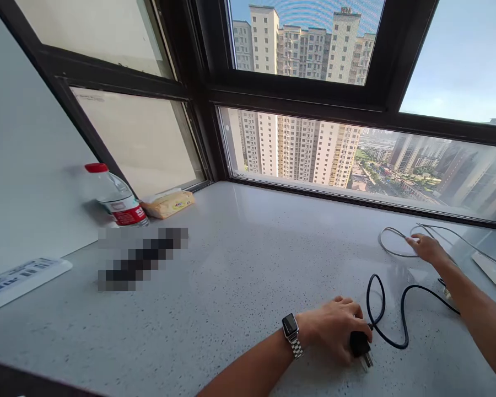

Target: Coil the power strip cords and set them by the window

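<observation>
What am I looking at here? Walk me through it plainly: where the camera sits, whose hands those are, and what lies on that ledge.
There is one picture, taken by a camera worn on a person's head, looking forward and down. No machine: both arms are that person's own.

The left hand, with a wristwatch, grips a black plug; its black cable loops across the speckled windowsill counter. The right hand reaches further out and rests on a thin grey cable, next to a white adapter.

At far left stand a water bottle with a red cap, a yellow packet and a white power strip. One patch is blurred out. Tall apartment blocks show through the windows.
</observation>
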Available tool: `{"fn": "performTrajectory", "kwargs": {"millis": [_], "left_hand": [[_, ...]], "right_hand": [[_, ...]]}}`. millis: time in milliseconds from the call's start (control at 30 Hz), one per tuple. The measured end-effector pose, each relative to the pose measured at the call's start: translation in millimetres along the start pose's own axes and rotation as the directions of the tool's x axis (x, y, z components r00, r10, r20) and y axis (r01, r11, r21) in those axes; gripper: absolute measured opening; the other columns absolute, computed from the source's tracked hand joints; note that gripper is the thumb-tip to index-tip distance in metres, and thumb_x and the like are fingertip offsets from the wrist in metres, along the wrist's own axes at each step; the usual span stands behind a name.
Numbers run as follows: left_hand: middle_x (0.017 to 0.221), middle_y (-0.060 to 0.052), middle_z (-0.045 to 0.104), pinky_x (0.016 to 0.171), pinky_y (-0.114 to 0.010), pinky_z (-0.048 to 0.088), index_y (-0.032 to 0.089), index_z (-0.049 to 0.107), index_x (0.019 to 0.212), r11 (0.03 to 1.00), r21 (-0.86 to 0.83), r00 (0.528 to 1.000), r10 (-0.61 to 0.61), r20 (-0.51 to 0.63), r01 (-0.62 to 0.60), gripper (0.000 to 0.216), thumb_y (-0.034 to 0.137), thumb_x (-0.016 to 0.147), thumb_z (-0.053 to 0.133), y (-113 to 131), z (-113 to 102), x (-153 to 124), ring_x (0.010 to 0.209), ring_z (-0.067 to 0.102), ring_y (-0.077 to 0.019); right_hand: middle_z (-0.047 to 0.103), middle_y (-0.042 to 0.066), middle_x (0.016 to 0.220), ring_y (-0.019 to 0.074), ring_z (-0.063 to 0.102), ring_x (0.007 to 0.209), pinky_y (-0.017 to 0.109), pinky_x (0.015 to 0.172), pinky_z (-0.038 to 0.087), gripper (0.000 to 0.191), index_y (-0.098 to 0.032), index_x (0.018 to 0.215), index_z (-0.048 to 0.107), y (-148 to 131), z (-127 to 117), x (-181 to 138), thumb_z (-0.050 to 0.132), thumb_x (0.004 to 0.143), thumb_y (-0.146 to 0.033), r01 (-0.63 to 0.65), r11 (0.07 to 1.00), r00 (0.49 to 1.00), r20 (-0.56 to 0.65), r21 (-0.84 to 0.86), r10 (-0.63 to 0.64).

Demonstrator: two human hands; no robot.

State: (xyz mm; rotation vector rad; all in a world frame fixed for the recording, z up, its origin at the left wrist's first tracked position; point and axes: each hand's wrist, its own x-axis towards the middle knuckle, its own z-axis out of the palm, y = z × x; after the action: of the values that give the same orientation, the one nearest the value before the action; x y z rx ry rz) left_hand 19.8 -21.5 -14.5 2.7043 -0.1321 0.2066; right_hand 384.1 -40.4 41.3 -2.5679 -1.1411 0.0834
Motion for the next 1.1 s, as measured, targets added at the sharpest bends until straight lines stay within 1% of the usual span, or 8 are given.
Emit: {"fn": "performTrajectory", "kwargs": {"millis": [100, 233, 333, 467, 633, 767, 967, 1100], "left_hand": [[0.093, -0.006, 0.06, 0.084, -0.035, 0.042, 0.024, 0.068, 0.102, 1.0, -0.02, 0.999, 0.016, -0.049, -0.017, 0.033, 0.028, 0.07, 0.073, 5.2, 7.3, -1.1, 0.088, 0.057, -0.0221], [0.107, -0.008, 0.061, 0.088, -0.035, 0.043, 0.025, 0.07, 0.098, 0.935, -0.35, 0.975, -0.018, -0.219, -0.062, 0.027, 0.023, 0.071, 0.072, 10.2, -1.9, -4.5, 0.101, 0.056, -0.0233], [0.121, -0.012, 0.059, 0.096, -0.041, 0.04, 0.021, 0.067, 0.099, 0.631, -0.752, 0.904, -0.184, -0.386, -0.192, 0.032, 0.04, 0.074, 0.073, 9.7, -19.6, -7.4, 0.115, 0.052, -0.0281], [0.082, -0.005, 0.065, 0.093, -0.042, 0.044, 0.021, 0.058, 0.101, 0.001, -0.88, 0.684, -0.63, -0.369, -0.474, 0.039, 0.057, 0.084, 0.054, -3.8, -35.4, -12.3, 0.101, 0.063, -0.0247], [0.052, 0.008, 0.04, 0.051, -0.02, 0.046, 0.021, 0.05, 0.093, -0.246, -0.727, 0.468, -0.876, -0.117, -0.641, 0.033, 0.053, 0.093, 0.041, -28.2, -36.6, -17.4, 0.043, 0.047, -0.0071], [0.05, 0.009, 0.031, 0.033, -0.015, 0.022, 0.018, 0.045, 0.083, -0.335, -0.727, 0.492, -0.871, -0.004, -0.6, 0.043, 0.059, 0.091, 0.036, -32.9, -30.4, -13.8, 0.033, 0.026, -0.0042], [0.078, -0.007, 0.063, 0.034, -0.016, 0.029, 0.015, 0.051, 0.093, -0.322, -0.814, 0.515, -0.857, 0.033, -0.483, 0.062, 0.075, 0.077, 0.044, -33.1, -35.1, -17.3, 0.048, 0.053, -0.0091], [0.07, -0.004, 0.061, 0.031, -0.015, 0.026, 0.013, 0.055, 0.093, -0.262, -0.782, 0.466, -0.884, -0.041, -0.565, 0.053, 0.064, 0.088, 0.04, -41.1, -48.5, -27.7, 0.045, 0.051, -0.0078]], "right_hand": [[0.069, 0.014, 0.103, 0.0329, 0.061, 0.098, 0.041, 0.076, 0.046, 0.04, -0.018, 0.103, 0.067, -26.2, 21.5, -12.5, 0.062, 0.077, -0.048, 0.183, 0.975, 0.966, 0.208, -0.126, -0.155], [0.059, 0.018, 0.122, 0.0365, 0.051, 0.116, 0.05, 0.086, 0.042, 0.042, -0.018, 0.117, 0.059, -30.4, 31.6, -25.5, 0.057, 0.083, -0.042, 0.291, 0.881, 0.956, 0.159, -0.374, -0.248], [0.061, 0.02, 0.117, 0.037, 0.055, 0.111, 0.05, 0.084, 0.043, 0.036, -0.014, 0.116, 0.061, -18.9, 29.6, -28.8, 0.055, 0.085, -0.034, 0.235, 0.888, 0.968, 0.18, -0.394, -0.176], [0.069, 0.014, 0.099, 0.0287, 0.064, 0.088, 0.035, 0.066, 0.046, 0.03, -0.018, 0.1, 0.069, -15.3, 18.3, -31.5, 0.048, 0.089, -0.036, 0.257, 0.918, 0.948, 0.262, -0.301, -0.179], [0.059, 0.004, 0.058, 0.0172, 0.05, 0.049, 0.027, 0.046, 0.032, 0.052, -0.017, 0.105, 0.068, -52.0, -13.0, -55.3, 0.034, 0.091, -0.054, 0.286, 0.941, 0.958, -0.078, 0.184, -0.276], [0.059, 0.004, 0.065, 0.0151, 0.048, 0.053, 0.026, 0.05, 0.034, 0.055, -0.017, 0.102, 0.069, -91.3, -21.2, -113.3, 0.036, 0.091, -0.059, 0.615, 0.704, 0.787, -0.216, 0.355, -0.578], [0.058, 0.002, 0.064, 0.0123, 0.047, 0.054, 0.026, 0.052, 0.026, 0.034, -0.021, 0.092, 0.066, -106.6, -1.4, -205.6, 0.035, 0.099, -0.032, 0.935, 0.322, 0.324, 0.008, 0.146, -0.946], [0.052, 0.0, 0.058, 0.0115, 0.041, 0.051, 0.027, 0.052, 0.022, 0.031, -0.019, 0.074, 0.059, -75.2, 2.5, -218.6, 0.042, 0.097, -0.032, 0.962, 0.273, 0.272, 0.085, 0.011, -0.959]]}}
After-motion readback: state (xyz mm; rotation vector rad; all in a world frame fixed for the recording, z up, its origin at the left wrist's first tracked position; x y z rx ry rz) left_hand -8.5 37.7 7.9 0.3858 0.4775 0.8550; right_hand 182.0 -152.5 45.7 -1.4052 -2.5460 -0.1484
